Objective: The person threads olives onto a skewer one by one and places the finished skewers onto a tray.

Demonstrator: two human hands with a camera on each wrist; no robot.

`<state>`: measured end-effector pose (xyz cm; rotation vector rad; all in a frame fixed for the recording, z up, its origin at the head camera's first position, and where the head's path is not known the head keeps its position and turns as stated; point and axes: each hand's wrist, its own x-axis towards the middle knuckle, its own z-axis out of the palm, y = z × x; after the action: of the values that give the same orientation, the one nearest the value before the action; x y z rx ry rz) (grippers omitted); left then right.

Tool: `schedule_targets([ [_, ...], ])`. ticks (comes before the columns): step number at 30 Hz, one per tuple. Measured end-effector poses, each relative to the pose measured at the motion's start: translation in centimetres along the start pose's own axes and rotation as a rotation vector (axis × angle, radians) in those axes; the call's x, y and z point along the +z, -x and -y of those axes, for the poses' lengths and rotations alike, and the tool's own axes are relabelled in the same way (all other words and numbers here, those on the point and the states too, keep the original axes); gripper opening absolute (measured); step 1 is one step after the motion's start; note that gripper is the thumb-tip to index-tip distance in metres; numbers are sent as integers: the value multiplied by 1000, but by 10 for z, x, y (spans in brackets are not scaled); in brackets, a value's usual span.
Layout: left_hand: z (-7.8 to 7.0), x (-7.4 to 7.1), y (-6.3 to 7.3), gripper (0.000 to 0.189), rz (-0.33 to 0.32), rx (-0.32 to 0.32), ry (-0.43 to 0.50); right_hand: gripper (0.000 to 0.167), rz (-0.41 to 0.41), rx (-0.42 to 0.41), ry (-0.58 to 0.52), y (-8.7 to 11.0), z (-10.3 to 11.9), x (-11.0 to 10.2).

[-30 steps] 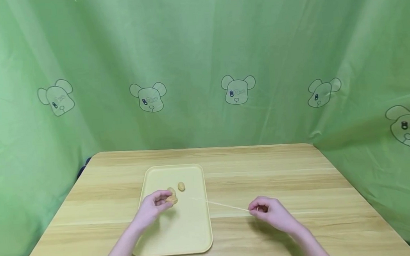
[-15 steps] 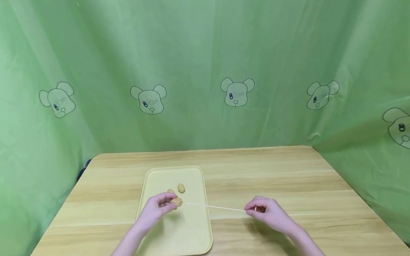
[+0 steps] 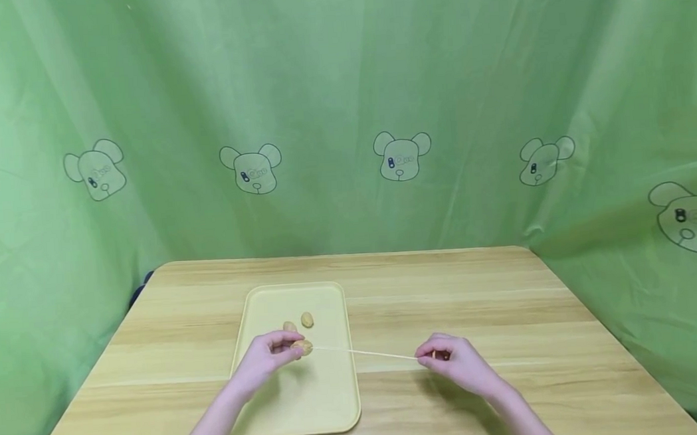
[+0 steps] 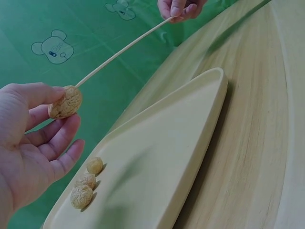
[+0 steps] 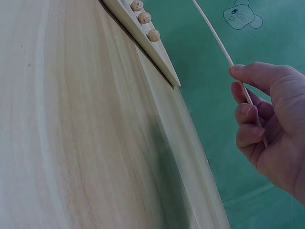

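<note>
My left hand [image 3: 260, 364] pinches a wrinkled light-brown ball [image 4: 66, 103], walnut-like in look, between thumb and fingertips above the tray [image 3: 320, 402]. A thin wooden skewer [image 3: 381, 354] runs from that ball across to my right hand [image 3: 458, 365]. In the left wrist view the skewer's far end meets the ball's upper right side. Thumb and fingers of my right hand grip the skewer near its other end, over the table to the right of the tray. Three similar balls [image 4: 86, 181] lie in a row on the tray; in the head view my left hand hides part of them.
The cream tray has a low raised rim and lies on the left half of a wood-grain table [image 3: 467, 290]. A green curtain [image 3: 322, 79] with bear-head prints hangs behind the table and along both sides.
My left hand has moved a little right and nearer with its ball, up to the skewer's end. The right hand has shifted slightly left with the skewer.
</note>
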<state>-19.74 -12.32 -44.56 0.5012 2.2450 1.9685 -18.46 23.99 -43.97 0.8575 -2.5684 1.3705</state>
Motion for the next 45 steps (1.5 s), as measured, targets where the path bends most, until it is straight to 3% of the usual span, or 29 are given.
schedule_targets([
  [18, -3, 6, -1, 34, 17, 2, -20, 9, 15, 61, -31, -5, -2, 1],
  [23, -4, 5, -2, 34, 18, -8, 19, 10, 11, 57, -31, -5, -5, 3],
  [30, -3, 0, -2, 35, 6, -8, 43, 25, 50, 231, -175, 0, -5, -4],
  [32, -1, -2, -1, 36, 0, -4, 44, 25, 41, 246, -210, 2, -6, -6],
  [45, 2, 2, -1, 34, 26, 39, 40, 17, -29, 131, -353, 5, -5, -10],
])
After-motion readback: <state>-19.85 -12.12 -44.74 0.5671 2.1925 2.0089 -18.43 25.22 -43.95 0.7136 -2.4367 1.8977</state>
